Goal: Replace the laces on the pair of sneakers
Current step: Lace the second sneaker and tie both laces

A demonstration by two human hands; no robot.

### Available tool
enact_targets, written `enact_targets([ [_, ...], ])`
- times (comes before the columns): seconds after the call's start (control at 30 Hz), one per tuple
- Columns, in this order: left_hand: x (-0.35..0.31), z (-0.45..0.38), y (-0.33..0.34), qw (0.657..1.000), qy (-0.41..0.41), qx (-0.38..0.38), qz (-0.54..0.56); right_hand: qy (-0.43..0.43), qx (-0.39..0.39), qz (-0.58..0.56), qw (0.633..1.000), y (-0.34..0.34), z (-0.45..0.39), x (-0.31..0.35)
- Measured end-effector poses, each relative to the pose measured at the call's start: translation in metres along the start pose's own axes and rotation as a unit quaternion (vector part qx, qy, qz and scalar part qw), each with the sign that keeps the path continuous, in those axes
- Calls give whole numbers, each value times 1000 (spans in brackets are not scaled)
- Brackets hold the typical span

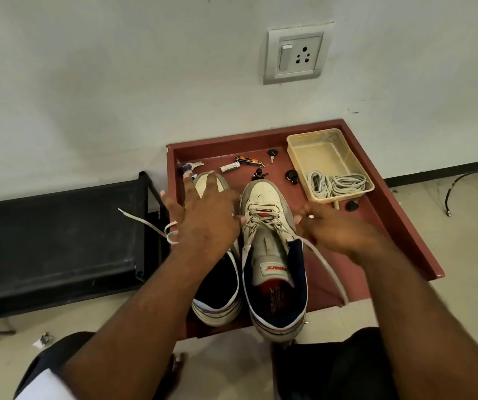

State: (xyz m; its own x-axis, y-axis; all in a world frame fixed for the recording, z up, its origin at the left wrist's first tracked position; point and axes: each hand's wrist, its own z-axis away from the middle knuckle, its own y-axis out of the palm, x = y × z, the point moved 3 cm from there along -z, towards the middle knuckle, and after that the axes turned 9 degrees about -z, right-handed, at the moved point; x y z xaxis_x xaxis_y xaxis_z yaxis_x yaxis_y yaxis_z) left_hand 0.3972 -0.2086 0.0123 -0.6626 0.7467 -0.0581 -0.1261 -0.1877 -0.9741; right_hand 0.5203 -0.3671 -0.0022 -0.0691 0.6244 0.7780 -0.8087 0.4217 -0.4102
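Two worn white sneakers with navy lining stand side by side, toes to the wall, on a red-brown tray (260, 134). My left hand (203, 217) hovers with spread fingers over the left sneaker (217, 295); a white lace (145, 223) trails out leftward by its outer edge. My right hand (338, 229), blurred, sits just right of the right sneaker (272, 255) with fingers relaxed. That shoe's lace (330, 272) runs under the hand and drapes over the tray's near edge. A clear plastic bin (327, 148) holds coiled grey-white laces (335, 183).
Small items lie at the tray's back: keys (191, 166), a battery (229, 168), a nail clipper (249, 160), black knobs. A black bench (58, 235) stands to the left. A wall socket (295, 53) sits above, and a cable (462, 183) lies on the floor.
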Motion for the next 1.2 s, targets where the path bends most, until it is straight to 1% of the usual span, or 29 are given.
enact_targets([
  [0.03, -1, 7, -4, 999, -1, -11, 44, 8, 15, -109, 994, -7, 11, 10],
  [0.1, -6, 24, -9, 992, 3, -25, 125, -18, 53, -263, 963, -18, 27, 28],
  [0.13, -9, 31, -9, 988, 11, -28, 148, -37, 63, -317, 946, -20, 32, 34],
  [0.17, -12, 36, -8, 986, 19, -31, 164, -45, 53, -334, 940, -19, 33, 34],
  [0.2, -14, 39, -8, 984, 23, -37, 176, -35, 21, -307, 951, -15, 32, 27],
  [0.23, -16, 41, -6, 981, 22, -46, 187, -11, -19, -250, 968, -10, 30, 15],
  [0.27, -16, 41, -5, 978, 23, -59, 197, 26, -43, -191, 980, -4, 27, 2],
  [0.3, -16, 41, -2, 976, 29, -71, 205, 70, -29, -141, 987, 4, 25, -10],
  [0.33, -17, 40, 2, 973, 42, -76, 212, 108, 8, -108, 988, 12, 25, -21],
  [0.37, -18, 39, 6, 972, 60, -72, 215, 135, 35, -95, 986, 17, 22, -30],
  [0.4, -20, 38, 10, 972, 77, -59, 213, 143, 34, -104, 984, 19, 20, -34],
  [0.47, -21, 37, 13, 976, 89, -31, 195, 120, -29, -137, 983, 22, 14, -38],
  [0.5, -21, 35, 12, 978, 87, -20, 186, 90, -71, -140, 983, 22, 10, -39],
  [0.53, -21, 33, 11, 979, 86, -11, 182, 52, -95, -123, 987, 24, 6, -38],
  [0.6, -20, 26, 8, 979, 79, 11, 185, -4, -92, -68, 993, 31, -1, -38],
  [0.67, -18, 19, 5, 978, 71, 28, 197, 7, -98, -78, 992, 36, -4, -38],
  [0.7, -17, 17, 4, 977, 69, 39, 201, 12, -116, -65, 991, 35, -5, -42],
  [0.77, -16, 11, 5, 973, 74, 65, 207, 18, -129, 21, 991, 29, -7, -42],
  [0.8, -15, 8, 6, 972, 77, 73, 211, 23, -123, 38, 991, 25, -7, -39],
  [0.83, -14, 6, 7, 970, 75, 78, 218, 41, -102, 13, 994, 21, -6, -35],
  [0.87, -14, 5, 8, 968, 74, 78, 226, 60, -76, -67, 993, 18, -2, -27],
  [0.9, -14, 5, 7, 965, 75, 78, 239, 63, -45, -170, 982, 15, 3, -15],
  [0.97, -15, 5, 6, 954, 84, 86, 276, 24, 1, -347, 937, 2, 13, 13],
  [1.03, -18, 6, 5, 940, 102, 104, 308, -39, 34, -453, 890, -9, 22, 40],
  [1.1, -20, 6, 5, 936, 122, 117, 310, -74, 71, -490, 866, -11, 22, 56],
  [1.13, -20, 6, 5, 935, 129, 124, 308, -72, 66, -484, 870, -7, 18, 55],
  [1.17, -19, 5, 6, 934, 131, 128, 307, -60, 36, -455, 888, -3, 12, 45],
  [1.2, -17, 4, 8, 935, 128, 127, 307, -38, -14, -393, 919, 1, 6, 32],
])
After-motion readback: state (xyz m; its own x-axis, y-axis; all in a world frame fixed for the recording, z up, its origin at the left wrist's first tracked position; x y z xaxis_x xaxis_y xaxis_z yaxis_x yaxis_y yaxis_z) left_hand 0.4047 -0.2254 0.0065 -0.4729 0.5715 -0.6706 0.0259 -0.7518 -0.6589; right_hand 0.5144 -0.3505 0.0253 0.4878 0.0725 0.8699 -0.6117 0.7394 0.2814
